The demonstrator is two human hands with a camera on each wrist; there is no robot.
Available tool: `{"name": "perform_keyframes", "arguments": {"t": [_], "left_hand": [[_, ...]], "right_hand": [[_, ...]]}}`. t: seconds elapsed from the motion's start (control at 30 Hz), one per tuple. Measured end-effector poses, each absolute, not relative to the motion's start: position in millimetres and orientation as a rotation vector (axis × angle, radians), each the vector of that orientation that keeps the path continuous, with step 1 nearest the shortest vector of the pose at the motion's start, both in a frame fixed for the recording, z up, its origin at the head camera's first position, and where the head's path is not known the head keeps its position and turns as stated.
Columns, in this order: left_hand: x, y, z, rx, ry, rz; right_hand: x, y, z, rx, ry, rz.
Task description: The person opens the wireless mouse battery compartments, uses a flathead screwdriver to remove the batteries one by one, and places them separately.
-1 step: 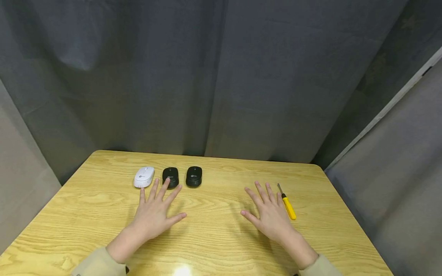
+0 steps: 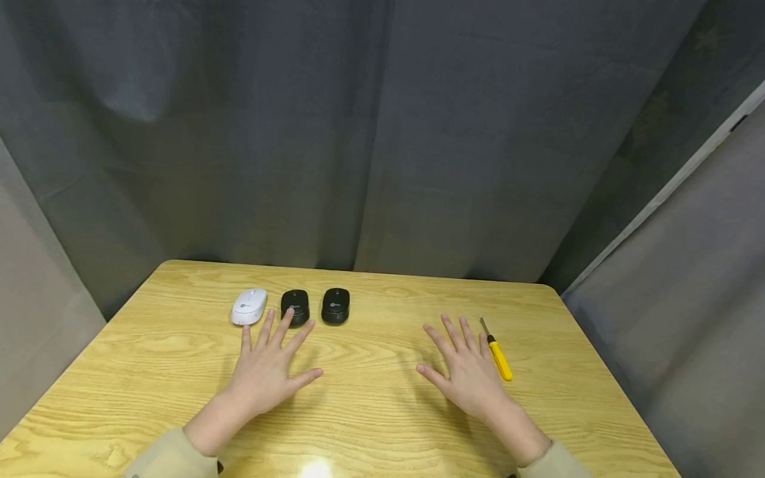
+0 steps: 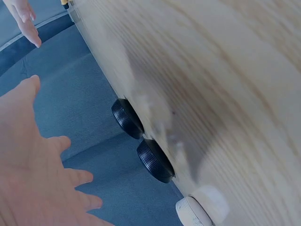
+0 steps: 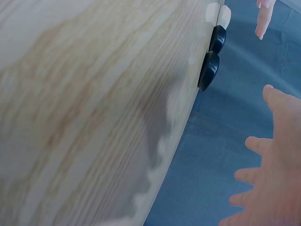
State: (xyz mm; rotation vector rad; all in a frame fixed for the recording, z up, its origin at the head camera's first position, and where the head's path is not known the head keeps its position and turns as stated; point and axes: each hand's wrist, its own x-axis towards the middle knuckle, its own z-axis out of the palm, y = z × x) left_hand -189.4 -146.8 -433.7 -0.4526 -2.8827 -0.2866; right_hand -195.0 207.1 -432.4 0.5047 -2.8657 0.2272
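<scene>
Both hands hover above the wooden table with fingers spread, holding nothing. My left hand (image 2: 263, 377) is near three computer mice. In the head view its fingertips overlap the near edge of the middle black mouse (image 2: 295, 302), but the left wrist view shows that hand (image 3: 33, 160) raised off the tabletop. A white mouse (image 2: 249, 306) lies to the left, and another black mouse (image 2: 336, 304) to the right. My right hand (image 2: 472, 378) is just left of a screwdriver (image 2: 501, 362) with a yellow handle, its metal tip pointing away from me.
The wooden table (image 2: 370, 411) has rounded far corners. Behind it hangs a dark grey curtain (image 2: 287, 146). Lighter grey cloth (image 2: 687, 299) hangs on the right side, and a pale panel (image 2: 42, 299) stands at the left.
</scene>
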Motion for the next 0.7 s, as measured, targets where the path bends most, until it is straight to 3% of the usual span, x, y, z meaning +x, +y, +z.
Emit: {"name": "perform_keyframes", "arguments": {"t": [0.47,0.7], "left_hand": [[-195.4,-146.7,-424.4,-0.467,-2.889,-0.323],[-212.8,-143.6,-407.7,-0.450,-2.885,-0.560]], "right_hand": [[-196.8,206.4,-425.1,0.517,-2.852,0.255],[-213.0,191.4,-408.2,0.529,-2.843,0.425]]}}
